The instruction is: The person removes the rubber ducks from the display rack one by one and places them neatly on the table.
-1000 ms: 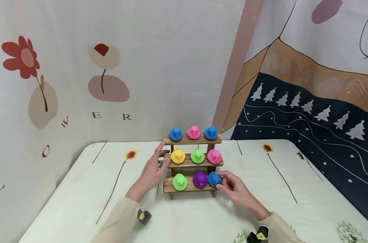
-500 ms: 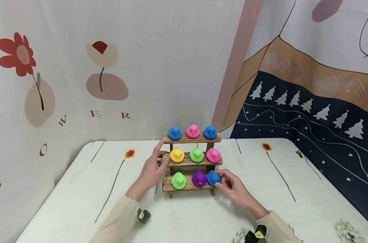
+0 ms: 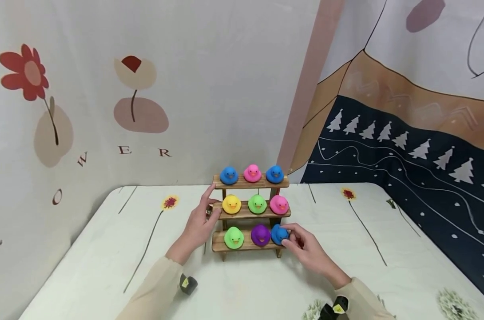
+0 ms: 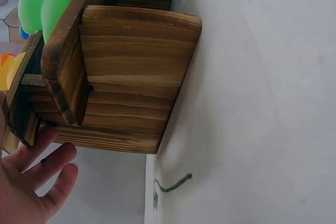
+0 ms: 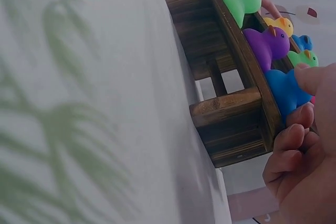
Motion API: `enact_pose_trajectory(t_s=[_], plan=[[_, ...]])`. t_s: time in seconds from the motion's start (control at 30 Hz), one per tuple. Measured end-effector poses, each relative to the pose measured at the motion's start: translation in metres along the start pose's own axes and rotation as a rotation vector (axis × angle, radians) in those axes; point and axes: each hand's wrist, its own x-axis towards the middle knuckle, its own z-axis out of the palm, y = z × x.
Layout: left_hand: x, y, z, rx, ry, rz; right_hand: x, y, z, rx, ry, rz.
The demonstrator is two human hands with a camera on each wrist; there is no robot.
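Observation:
A three-tier wooden display stand holds several rubber ducks. My right hand pinches the blue duck at the right end of the bottom shelf, between thumb and fingers. Beside that duck sit a purple duck and a green duck. My left hand grips the stand's left side, thumb at the middle shelf's end and index finger reaching up to the top shelf. In the left wrist view, the other fingers bend loosely by the stand's wooden side; the thumb is mostly cut off.
On the middle shelf stand a yellow duck, a green duck and a pink duck. The top shelf bears a pink duck between two blue ones. A flower-print cloth covers the table; a printed curtain hangs behind.
The head view shifts slightly. Both hands keep their places on the stand and the blue duck, and the ducks stay in the same arrangement.

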Motion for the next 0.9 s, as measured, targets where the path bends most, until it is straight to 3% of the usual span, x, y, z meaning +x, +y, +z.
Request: enact_pose_trajectory(t_s=[0.33, 0.73, 0.9], plan=[[0.001, -0.003, 0.001, 0.008, 0.019, 0.043, 0.003, -0.036, -0.007, -0.038, -0.018, -0.035], [0.001, -0.003, 0.002, 0.009, 0.028, 0.047, 0.003, -0.038, -0.012, -0.016, -0.063, 0.052], [0.001, -0.003, 0.002, 0.011, 0.028, 0.039, 0.002, -0.022, -0.013, -0.012, -0.084, 0.089]])
